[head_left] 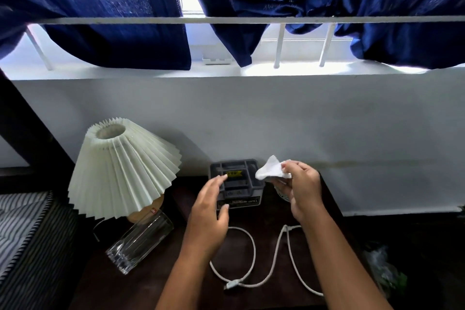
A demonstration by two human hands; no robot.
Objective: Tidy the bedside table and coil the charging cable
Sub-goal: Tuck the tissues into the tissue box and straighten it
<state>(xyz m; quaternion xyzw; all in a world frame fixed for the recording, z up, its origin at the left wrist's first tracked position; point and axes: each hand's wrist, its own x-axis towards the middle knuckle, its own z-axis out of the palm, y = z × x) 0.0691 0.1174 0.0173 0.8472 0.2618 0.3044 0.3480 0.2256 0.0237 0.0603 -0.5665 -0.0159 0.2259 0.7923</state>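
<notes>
In the lower centre of the frame, the left hand (210,211) hovers with relaxed, spread fingers beside a grey compartmented plastic box (236,184). The right hand (303,189) pinches a crumpled white tissue (270,171). Below them, the white charging cable (255,251) lies in loose loops on the dark wooden table (156,272).

The left hand (210,214) reaches forward palm-down, its 4 fingers straight and slightly spread, the thumb held apart to the right of them, gripping nothing. The right hand (303,190) is raised a little higher, wrist bent, fingers curled. Its thumb and fingertips pinch a crumpled white tissue (269,171), which juts out left of those fingertips, between the 2 hands.
</notes>
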